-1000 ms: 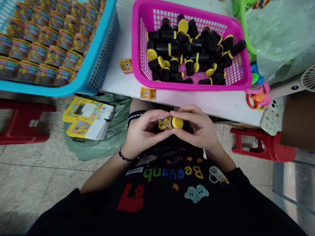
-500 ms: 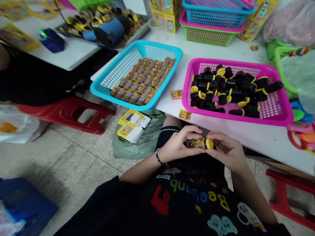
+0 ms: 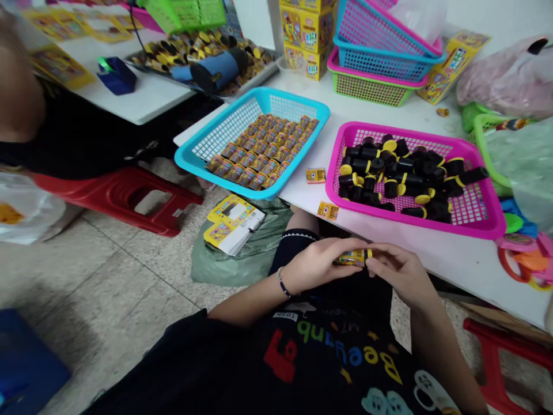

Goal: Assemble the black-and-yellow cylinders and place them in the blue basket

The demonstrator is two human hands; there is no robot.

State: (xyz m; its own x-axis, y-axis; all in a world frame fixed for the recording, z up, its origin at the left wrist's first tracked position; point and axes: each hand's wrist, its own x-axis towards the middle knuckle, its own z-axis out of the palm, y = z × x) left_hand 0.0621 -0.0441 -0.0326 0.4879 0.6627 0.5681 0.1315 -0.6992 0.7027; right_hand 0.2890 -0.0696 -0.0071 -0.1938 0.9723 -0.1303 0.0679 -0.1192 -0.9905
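Observation:
Over my lap, a small black canister with a yellow printed label and yellow cap lies sideways between my hands. My left hand is closed around its body. At the cap end, the fingers and thumb of my right hand pinch it. In front of me, a pink basket holds a jumble of black canisters with yellow caps, without visible labels. A blue basket to its left contains rows of labelled canisters. Near the table edge lie a sheet of labels and a small orange-yellow stack.
Stacked baskets and yellow boxes stand at the back of the white table. Flattened cartons rest on a green bag on the floor. A person sits at left on a red stool; another red stool is at right.
The view has shifted slightly, so the table things sit lower. My right fingers now cover more of the yellow cap, and both hands still hold the canister.

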